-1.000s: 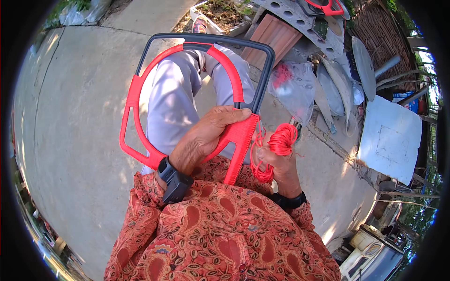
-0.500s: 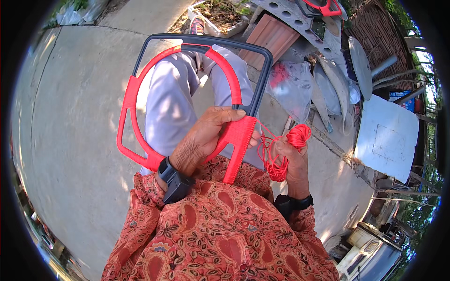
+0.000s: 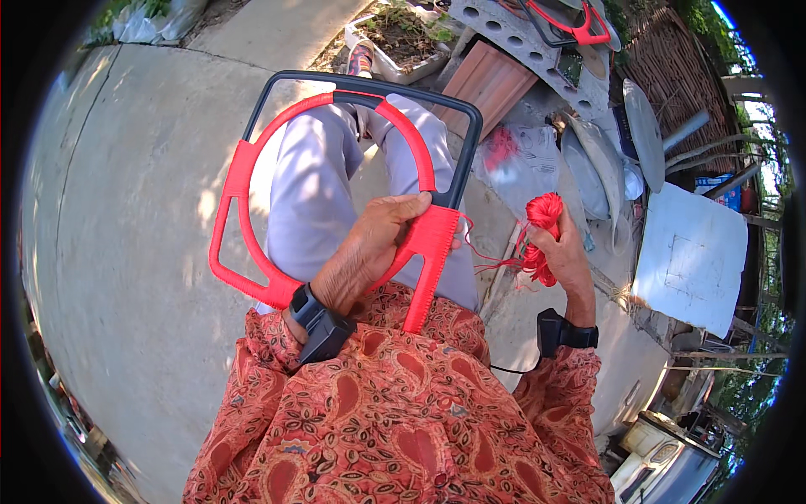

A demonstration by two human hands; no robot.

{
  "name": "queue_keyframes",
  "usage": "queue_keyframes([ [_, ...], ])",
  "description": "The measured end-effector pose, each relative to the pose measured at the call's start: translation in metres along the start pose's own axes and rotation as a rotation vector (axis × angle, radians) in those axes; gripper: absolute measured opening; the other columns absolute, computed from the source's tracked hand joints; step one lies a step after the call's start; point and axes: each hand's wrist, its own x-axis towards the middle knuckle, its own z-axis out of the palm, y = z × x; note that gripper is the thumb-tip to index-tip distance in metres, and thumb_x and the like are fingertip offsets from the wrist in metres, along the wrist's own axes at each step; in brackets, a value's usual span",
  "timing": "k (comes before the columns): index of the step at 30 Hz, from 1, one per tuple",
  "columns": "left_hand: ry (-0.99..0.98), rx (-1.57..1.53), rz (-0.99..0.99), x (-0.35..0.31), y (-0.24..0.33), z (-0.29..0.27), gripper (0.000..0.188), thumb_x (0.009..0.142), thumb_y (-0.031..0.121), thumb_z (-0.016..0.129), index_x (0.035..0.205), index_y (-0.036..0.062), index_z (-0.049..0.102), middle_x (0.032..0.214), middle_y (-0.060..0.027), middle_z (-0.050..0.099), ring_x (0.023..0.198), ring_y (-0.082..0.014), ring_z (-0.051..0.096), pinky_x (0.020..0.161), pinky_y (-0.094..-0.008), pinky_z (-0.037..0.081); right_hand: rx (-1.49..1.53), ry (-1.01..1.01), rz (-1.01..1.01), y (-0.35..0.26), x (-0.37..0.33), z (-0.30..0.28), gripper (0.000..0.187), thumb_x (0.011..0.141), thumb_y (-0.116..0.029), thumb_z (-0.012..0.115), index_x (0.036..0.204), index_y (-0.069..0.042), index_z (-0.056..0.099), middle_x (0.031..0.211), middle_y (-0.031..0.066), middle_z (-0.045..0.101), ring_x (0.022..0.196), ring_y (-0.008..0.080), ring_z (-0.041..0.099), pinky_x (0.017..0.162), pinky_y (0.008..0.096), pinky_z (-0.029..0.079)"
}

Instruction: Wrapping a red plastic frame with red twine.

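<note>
A dark frame (image 3: 467, 151) with a round inner ring lies over my lap, much of it wrapped tightly in red cord. My left hand (image 3: 378, 239) is closed on its right side, thumb on top of the wrapped joint (image 3: 430, 239) and fingers behind. Out to the right, my right hand (image 3: 564, 252) is closed around a bundle of red cord (image 3: 546, 212). Loose strands (image 3: 487, 256) run from the bundle to the wrapped joint. Part of the bundle is hidden by my fingers.
Beyond my knees is a white planter (image 3: 403, 69) with soil. A terracotta-coloured slab (image 3: 487, 84) leans against a perforated concrete block (image 3: 504, 29), where a similar red-wrapped frame (image 3: 588, 32) rests. To the right are a clear plastic bag (image 3: 525, 155) and a pale board (image 3: 693, 256).
My right hand has moved right and slightly up with the cord bundle, away from the frame, drawing out the strands between them. My left hand keeps its hold on the frame.
</note>
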Motion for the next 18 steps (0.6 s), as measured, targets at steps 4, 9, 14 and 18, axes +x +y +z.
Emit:
queue_keyframes([
  [4,-0.028,-0.026,0.009,0.001,-0.001,-0.004,0.033,0.097,0.020,0.050,0.107,-0.0110,0.056,0.099,-0.0199,0.066,0.084,-0.0307,0.067,0.077,-0.0381,0.056,-0.020,-0.111,-0.082,-0.047,0.006,-0.014,0.034,0.084,-0.022,0.062,0.109,-0.001,0.053,0.090,0.0036,0.056,0.080,0.0117,0.049,0.074,0.0267,0.044],
  [9,0.262,0.064,0.240,0.005,-0.007,0.001,0.025,0.090,0.005,0.053,0.113,-0.0034,0.057,0.099,-0.0102,0.063,0.084,-0.0208,0.062,0.076,-0.0273,0.050,-0.194,-0.185,-0.529,-0.097,0.019,0.014,0.037,0.080,-0.025,0.072,0.105,0.000,0.059,0.079,0.0130,0.059,0.066,0.0181,0.056,0.062,0.0306,0.045],
  [14,0.253,0.356,0.651,0.008,-0.012,-0.008,0.044,0.076,-0.003,0.056,0.120,0.0004,0.055,0.118,-0.0100,0.055,0.112,-0.0200,0.051,0.095,-0.0322,0.041,-0.202,-0.015,-0.637,-0.136,0.036,0.024,0.041,0.080,-0.026,0.073,0.109,-0.001,0.059,0.078,0.0100,0.064,0.062,0.0203,0.058,0.061,0.0285,0.047],
  [18,0.035,0.900,0.857,-0.001,-0.003,0.007,0.058,0.073,0.000,0.057,0.130,0.0045,0.049,0.137,-0.0104,0.045,0.134,-0.0243,0.035,0.112,-0.0381,0.025,0.406,-0.033,-0.578,-0.172,0.027,-0.027,0.041,0.090,-0.029,0.061,0.116,0.001,0.055,0.088,0.0071,0.062,0.074,0.0177,0.057,0.070,0.0298,0.047],
])
